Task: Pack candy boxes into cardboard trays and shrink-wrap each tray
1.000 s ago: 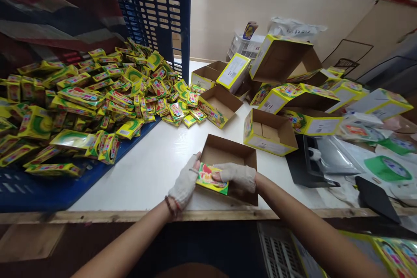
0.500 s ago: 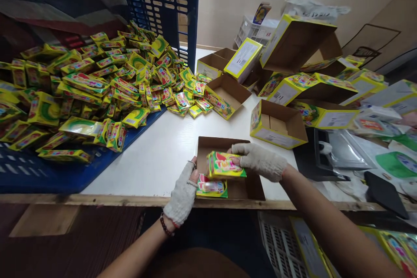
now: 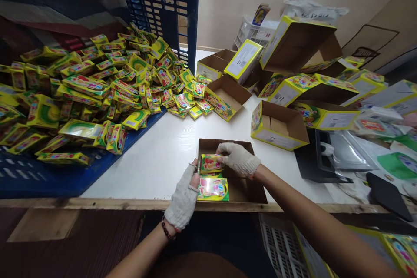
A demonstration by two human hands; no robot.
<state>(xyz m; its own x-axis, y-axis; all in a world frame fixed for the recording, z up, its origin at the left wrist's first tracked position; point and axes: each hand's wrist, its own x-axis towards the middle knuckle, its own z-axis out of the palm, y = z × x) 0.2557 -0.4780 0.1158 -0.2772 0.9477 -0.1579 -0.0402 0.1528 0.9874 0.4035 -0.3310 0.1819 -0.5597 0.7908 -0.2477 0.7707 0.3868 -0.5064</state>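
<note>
An open cardboard box (image 3: 252,189) lies at the table's front edge, brown inside. My left hand (image 3: 183,197), in a white fingerless glove, grips its left wall, with the thumb at the rim. My right hand (image 3: 237,157), gloved the same way, is inside the box with its fingers closed on small yellow-green packs (image 3: 210,163) at the far left corner. How many packs it holds is hidden. In front of them another yellow-green pack (image 3: 213,189) lies flat in the near left corner. The box's right part shows bare cardboard.
A blue plastic crate (image 3: 192,13) on its side spills a heap of similar packs (image 3: 107,78) onto the white table (image 3: 156,152) at left. Several yellow-edged cartons (image 3: 278,124) stand and pile up at back right. A black tray (image 3: 312,163) sits right of them.
My right hand has moved left and down with the packs, from above the box's middle into its far left corner. My left hand stays at the left wall.
</note>
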